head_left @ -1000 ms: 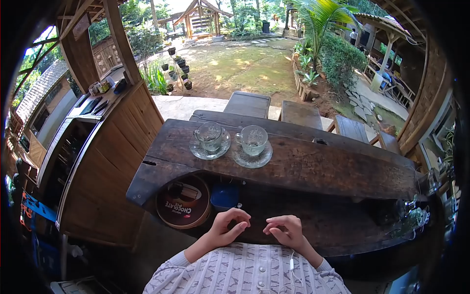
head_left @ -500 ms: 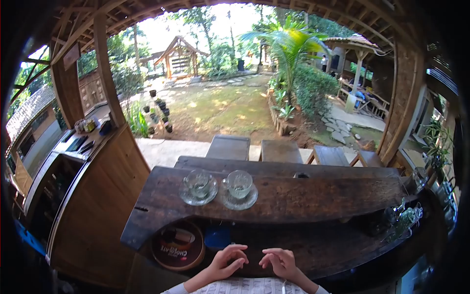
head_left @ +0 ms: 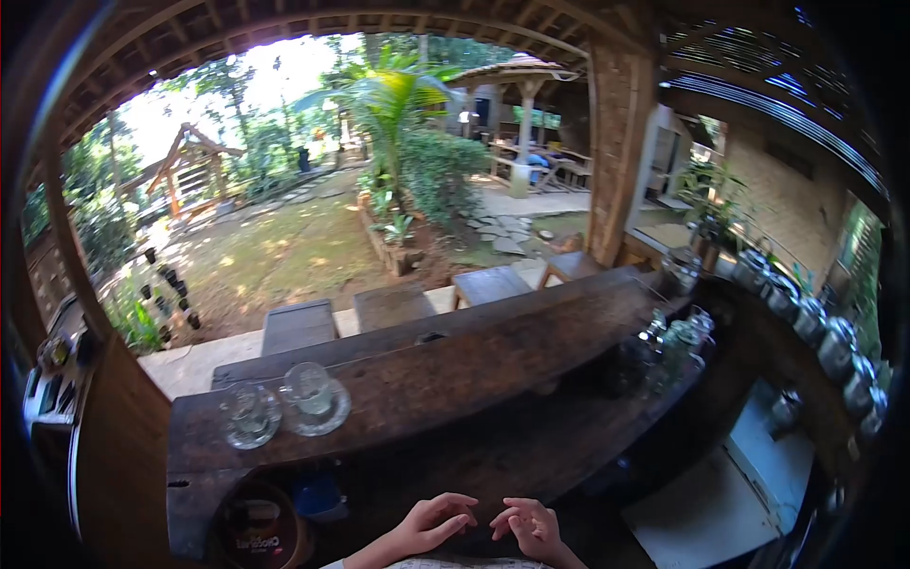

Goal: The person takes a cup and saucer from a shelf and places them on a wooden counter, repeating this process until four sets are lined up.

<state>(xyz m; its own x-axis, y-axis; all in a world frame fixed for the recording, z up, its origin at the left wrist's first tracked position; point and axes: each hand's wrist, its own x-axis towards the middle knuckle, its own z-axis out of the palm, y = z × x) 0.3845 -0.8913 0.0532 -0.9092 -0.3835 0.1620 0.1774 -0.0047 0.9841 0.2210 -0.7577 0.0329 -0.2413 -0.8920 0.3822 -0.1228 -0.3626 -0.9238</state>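
Note:
My left hand (head_left: 431,524) and my right hand (head_left: 528,526) are held in front of my body at the lower middle. Both are empty, with fingers loosely bent and thumbs apart from them. A small gap separates the two hands. Left of them, on the lower shelf, are a blue container (head_left: 318,495) and a round dark tin (head_left: 256,541) with "chocolate" lettering. On the wooden counter (head_left: 445,379) above stand two clear glass cups, the left cup (head_left: 248,410) and the right cup (head_left: 308,387), each on a glass saucer.
Glassware (head_left: 684,332) stands at the counter's right end. Several metal kettles (head_left: 836,346) line the right side, above a white chest-like box (head_left: 706,507). Wooden stools (head_left: 393,311) stand beyond the counter. A wooden post (head_left: 618,142) rises at the far right corner.
The view has turned to the right, so the cups now appear further left and the kettles and white box have come into sight. My hands stay empty and slightly closer together.

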